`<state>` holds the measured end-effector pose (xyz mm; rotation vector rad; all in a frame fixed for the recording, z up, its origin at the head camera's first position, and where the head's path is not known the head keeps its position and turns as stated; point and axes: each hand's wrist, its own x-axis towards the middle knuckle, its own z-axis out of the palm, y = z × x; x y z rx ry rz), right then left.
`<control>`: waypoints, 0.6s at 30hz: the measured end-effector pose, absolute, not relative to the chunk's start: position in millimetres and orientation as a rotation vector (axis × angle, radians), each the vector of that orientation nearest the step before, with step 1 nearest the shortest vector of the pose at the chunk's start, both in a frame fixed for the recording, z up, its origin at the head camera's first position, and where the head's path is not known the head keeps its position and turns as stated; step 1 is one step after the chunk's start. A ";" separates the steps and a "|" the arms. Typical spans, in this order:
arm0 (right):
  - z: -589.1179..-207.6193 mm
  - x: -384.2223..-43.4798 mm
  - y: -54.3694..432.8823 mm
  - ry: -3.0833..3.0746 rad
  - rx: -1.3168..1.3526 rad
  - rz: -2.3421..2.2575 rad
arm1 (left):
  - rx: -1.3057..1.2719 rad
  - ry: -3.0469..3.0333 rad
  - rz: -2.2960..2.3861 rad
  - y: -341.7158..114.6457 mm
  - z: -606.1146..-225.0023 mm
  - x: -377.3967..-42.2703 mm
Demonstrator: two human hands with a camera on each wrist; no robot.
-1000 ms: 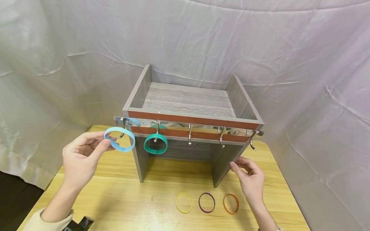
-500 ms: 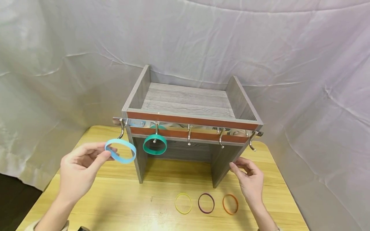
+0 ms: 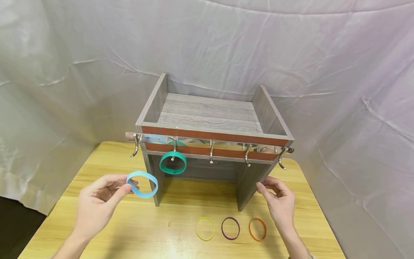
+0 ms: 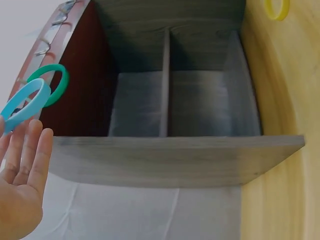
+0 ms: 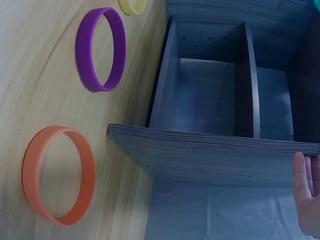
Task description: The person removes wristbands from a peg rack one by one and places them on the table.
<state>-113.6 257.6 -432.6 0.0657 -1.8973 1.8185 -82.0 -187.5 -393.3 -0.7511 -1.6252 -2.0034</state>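
Pinching light-blue band [image 3: 144,195] with my left hand [image 3: 98,204], right hand [image 3: 280,201] touching grey rack [image 3: 210,109], fingers relaxed, green band [image 3: 173,172] on hook [image 3: 175,143].

Grey, creased cloth [image 3: 207,43] hangs behind and beside the yellowish wooden worktop [image 3: 181,205]; a dark area [image 3: 17,223] is at lower left.
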 end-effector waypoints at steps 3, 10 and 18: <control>-432.3 -113.3 257.5 -1.895 0.075 1.817 | -0.683 -1.751 -1.991 -183.8 -400.0 -78.6; -432.6 -113.2 257.4 -1.900 0.063 1.823 | -0.634 -1.925 -1.966 -173.7 -420.0 -74.8; -431.7 -112.9 257.2 -1.902 0.051 1.829 | -0.645 -1.926 -2.029 -162.8 -448.2 -74.9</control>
